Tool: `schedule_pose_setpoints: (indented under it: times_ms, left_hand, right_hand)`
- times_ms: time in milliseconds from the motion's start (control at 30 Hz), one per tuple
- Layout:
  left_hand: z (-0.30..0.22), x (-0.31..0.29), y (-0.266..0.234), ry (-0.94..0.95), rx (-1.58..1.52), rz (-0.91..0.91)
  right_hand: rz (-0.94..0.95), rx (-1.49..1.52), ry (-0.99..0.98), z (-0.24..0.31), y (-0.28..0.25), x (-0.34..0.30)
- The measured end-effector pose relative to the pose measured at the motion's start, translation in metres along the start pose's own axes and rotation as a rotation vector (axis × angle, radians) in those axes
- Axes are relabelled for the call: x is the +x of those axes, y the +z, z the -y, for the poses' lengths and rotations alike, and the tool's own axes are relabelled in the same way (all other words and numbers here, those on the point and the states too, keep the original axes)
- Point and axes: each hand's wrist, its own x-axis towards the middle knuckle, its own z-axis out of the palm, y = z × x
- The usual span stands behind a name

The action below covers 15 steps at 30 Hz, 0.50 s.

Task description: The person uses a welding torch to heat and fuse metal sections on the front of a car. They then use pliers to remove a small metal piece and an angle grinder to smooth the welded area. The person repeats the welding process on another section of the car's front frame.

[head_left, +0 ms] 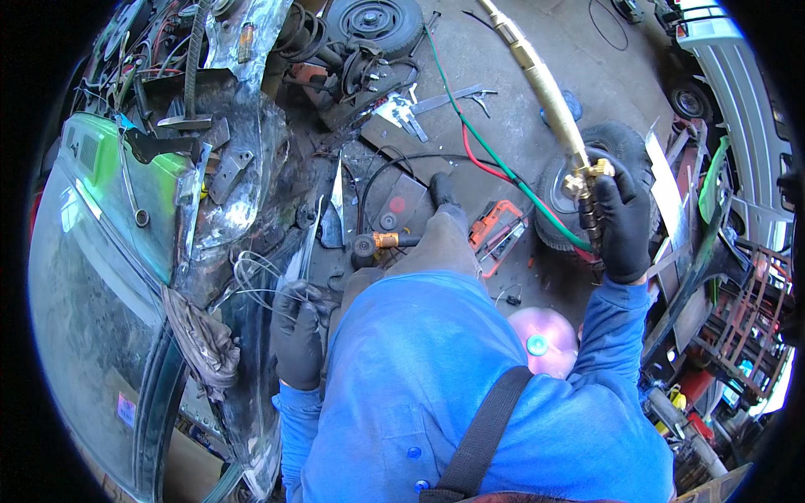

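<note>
In my right hand (625,220), gloved in black, is a brass gas torch (549,99), gripped near its valve knobs (600,168) and pointing up and away. A green hose (482,134) and a red hose (482,155) run to its lower end. My left hand (298,335), also gloved, is closed beside the car body's edge, with thin looped wire (256,272) coming out between its fingers. Bare, patchy metal on the car body (243,201) lies just left of that hand. A crumpled grey rag (201,339) hangs next to it.
An angle grinder (381,241) and an orange tool carrier (496,230) lie near my feet. A pink bottle-like thing (545,339) stands by my right side. Tyres (558,197), a wheel (369,21), hoses and metal scraps cover parts of the floor. Scrap frames (746,318) stand at right.
</note>
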Motion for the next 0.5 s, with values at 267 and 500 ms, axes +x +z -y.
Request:
schedule_pose_setpoints:
  times_ms: [267,500]
  left_hand:
    - [-0.011,0.006,0.013,0.134,0.018,-0.183]
    - [-0.013,0.001,0.026,0.091,0.196,-0.468]
  right_hand:
    - [-0.015,0.117,-0.030,0.003,-0.006,0.003]
    - [-0.038,-0.085,-0.193,-0.012,-0.007,0.002]
